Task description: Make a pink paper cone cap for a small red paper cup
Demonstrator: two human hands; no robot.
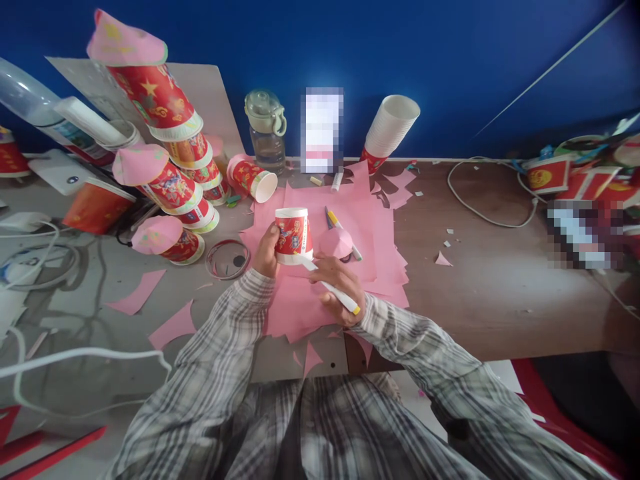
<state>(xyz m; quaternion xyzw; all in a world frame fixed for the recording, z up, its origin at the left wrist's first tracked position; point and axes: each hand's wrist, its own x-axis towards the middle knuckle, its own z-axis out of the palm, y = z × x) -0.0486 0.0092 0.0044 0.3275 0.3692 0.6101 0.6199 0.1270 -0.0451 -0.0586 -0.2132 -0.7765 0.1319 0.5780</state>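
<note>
My left hand grips a red printed paper cup by its left side, its white rims at top and bottom. A white marker with a yellow end lies in my right hand, fingers closed around it. The marker's other end touches or nearly touches the cup's lower rim. Beneath both hands spread several pink paper sheets. Just right of the cup sits a small pink paper cone, beside a yellow-capped marker.
Stacked red cups topped by pink cones stand at the left. Behind are a water bottle, a lit phone and a stack of white cups. A tape roll and paper scraps lie left; a white cable curls right.
</note>
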